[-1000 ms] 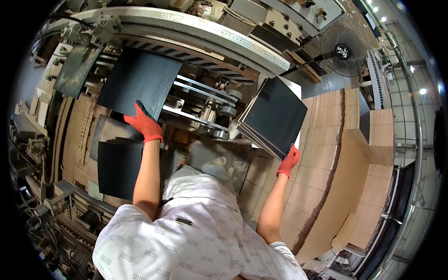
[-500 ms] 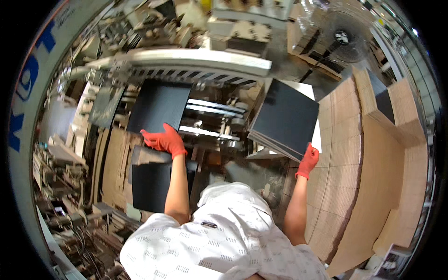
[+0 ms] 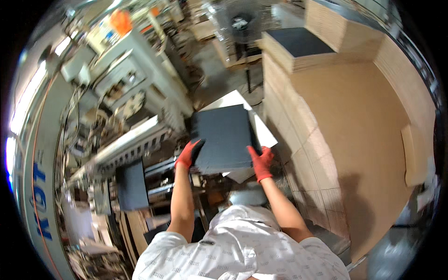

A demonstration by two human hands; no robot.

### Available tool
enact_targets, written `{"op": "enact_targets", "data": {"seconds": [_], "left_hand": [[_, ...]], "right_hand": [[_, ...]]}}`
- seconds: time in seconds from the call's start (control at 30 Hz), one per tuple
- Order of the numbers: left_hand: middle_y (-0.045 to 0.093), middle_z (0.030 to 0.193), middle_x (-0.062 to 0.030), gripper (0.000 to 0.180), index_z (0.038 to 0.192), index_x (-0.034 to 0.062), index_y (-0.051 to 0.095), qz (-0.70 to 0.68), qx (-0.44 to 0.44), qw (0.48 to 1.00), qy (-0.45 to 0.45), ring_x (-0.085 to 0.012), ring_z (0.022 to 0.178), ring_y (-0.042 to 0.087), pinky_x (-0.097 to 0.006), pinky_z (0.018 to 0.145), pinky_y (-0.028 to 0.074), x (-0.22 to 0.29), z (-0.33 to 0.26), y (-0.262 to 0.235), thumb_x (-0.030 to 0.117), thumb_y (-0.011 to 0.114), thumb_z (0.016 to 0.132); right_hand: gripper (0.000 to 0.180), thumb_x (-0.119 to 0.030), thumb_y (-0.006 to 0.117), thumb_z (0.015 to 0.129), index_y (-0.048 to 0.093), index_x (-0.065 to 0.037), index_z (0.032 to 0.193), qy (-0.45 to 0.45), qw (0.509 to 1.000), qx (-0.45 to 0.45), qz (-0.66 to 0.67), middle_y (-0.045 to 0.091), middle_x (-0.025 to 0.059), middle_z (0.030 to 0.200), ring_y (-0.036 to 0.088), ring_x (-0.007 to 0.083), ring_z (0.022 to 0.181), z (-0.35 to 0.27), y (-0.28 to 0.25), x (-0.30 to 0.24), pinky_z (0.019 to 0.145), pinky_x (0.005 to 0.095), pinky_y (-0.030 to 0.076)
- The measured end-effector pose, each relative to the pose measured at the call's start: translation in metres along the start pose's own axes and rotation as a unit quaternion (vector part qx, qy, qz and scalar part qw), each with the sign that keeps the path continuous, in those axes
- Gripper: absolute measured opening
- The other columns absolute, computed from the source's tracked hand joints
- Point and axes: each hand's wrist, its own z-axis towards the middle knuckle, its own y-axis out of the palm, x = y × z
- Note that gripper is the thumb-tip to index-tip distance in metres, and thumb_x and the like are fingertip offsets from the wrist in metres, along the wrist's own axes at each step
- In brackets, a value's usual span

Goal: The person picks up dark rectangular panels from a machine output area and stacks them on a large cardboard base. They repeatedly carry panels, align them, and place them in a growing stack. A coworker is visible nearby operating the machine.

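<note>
A stack of black boards (image 3: 221,133) is in front of me, above a white sheet (image 3: 263,130) that shows at its far and right sides. My left hand (image 3: 188,154), in a red glove with dark fingertips, grips the left edge near the close corner. On the opposite edge, my right hand (image 3: 262,163), also red-gloved, clasps the stack with its thumb at the top face. Fingers under the boards are hidden. Whether the stack still touches what is below it, I cannot tell. Another black board (image 3: 132,185) lies on the machine at the left.
At right stands a large block of stacked brown boards (image 3: 354,107), with taller piles along its far and right sides. One far pile carries a black board (image 3: 301,42). A pedestal fan (image 3: 241,23) stands beyond the stack. Machine rails (image 3: 161,175) run left of my left arm.
My view has turned to the right. My left hand has left the board on the machine and taken the stack's left edge; my right hand now grips its right edge.
</note>
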Motion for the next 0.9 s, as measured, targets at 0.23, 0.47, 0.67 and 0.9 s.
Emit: {"op": "enact_targets", "data": {"seconds": [0.23,0.47,0.67,0.9], "left_hand": [[0.069,0.119,-0.0073,0.042,0.122,0.002,0.064,-0.4,0.091,0.884,-0.224,-0.0213,0.109,0.064,-0.035,0.1,0.048,0.071,-0.007,0.049,0.034,0.066,0.095],[0.065,0.112,0.0006,0.038,0.117,0.005,0.067,-0.452,0.183,0.841,-0.236,-0.0116,0.099,0.059,-0.029,0.09,0.046,0.056,-0.034,0.136,0.035,0.069,0.094],[0.03,0.158,-0.017,0.09,0.153,-0.0043,0.025,-0.211,0.302,0.911,-0.186,-0.0292,0.146,0.028,-0.038,0.117,0.027,0.056,-0.025,0.184,0.039,0.072,0.09],[0.036,0.153,-0.0261,0.094,0.15,-0.0002,0.034,0.267,0.252,0.927,-0.076,-0.0408,0.141,0.035,-0.044,0.115,0.031,0.115,0.071,0.067,0.042,0.079,0.079]], "right_hand": [[0.088,-0.062,0.082,0.069,0.057,0.006,0.119,0.052,0.993,-0.022,0.105,0.052,0.0243,0.121,0.046,0.0334,0.117,0.027,-0.016,0.018,0.102,0.0415,0.04],[0.058,-0.047,0.082,0.075,0.064,0.003,0.099,0.085,0.968,-0.125,0.2,0.061,0.0044,0.092,0.051,0.0139,0.081,0.092,-0.072,0.034,0.08,0.0315,0.046],[0.069,-0.037,0.083,0.08,0.05,0.0,0.127,0.033,0.968,0.09,0.233,0.06,0.0073,0.118,0.055,0.016,0.104,0.09,-0.074,0.06,0.092,0.0331,0.045],[0.071,-0.035,0.083,0.08,0.052,-0.002,0.135,0.122,0.919,-0.154,0.341,0.058,0.011,0.134,0.053,0.0202,0.123,-0.022,-0.061,0.032,0.104,0.0386,0.043]]}}
